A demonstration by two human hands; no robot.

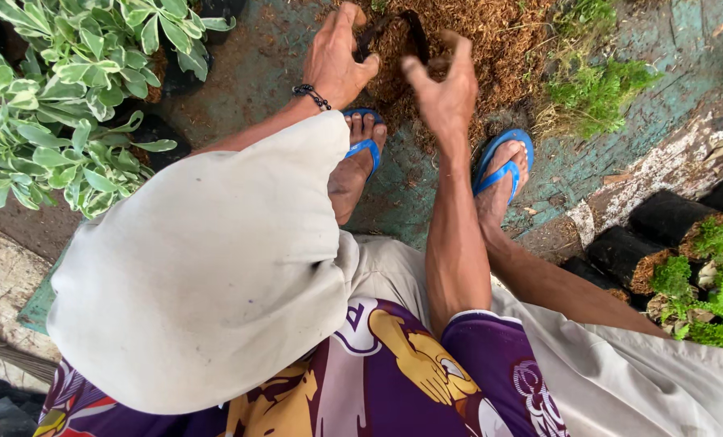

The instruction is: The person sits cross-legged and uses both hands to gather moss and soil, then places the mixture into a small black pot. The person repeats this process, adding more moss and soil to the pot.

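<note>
**Both hands on a small black grow bag over the fibre pile**

We note a black grow bag at top centre, held just above a heap of brown fibrous mulch. Its mouth faces roughly up toward us; the long axis cannot be judged, since most of the body is hidden. The left hand, a beaded bracelet at the wrist, pinches one side of the rim with curled fingers. The right hand pinches the opposite side, thumb and fingertips narrowed on the edge.

Below the hands: two feet in blue sandals on worn green-painted ground. A variegated leafy plant stands to the left, filled black bags with green seedlings lie at right, well apart from the hands. The bag looks thin, limp, dark; the rim is stretched open.
</note>
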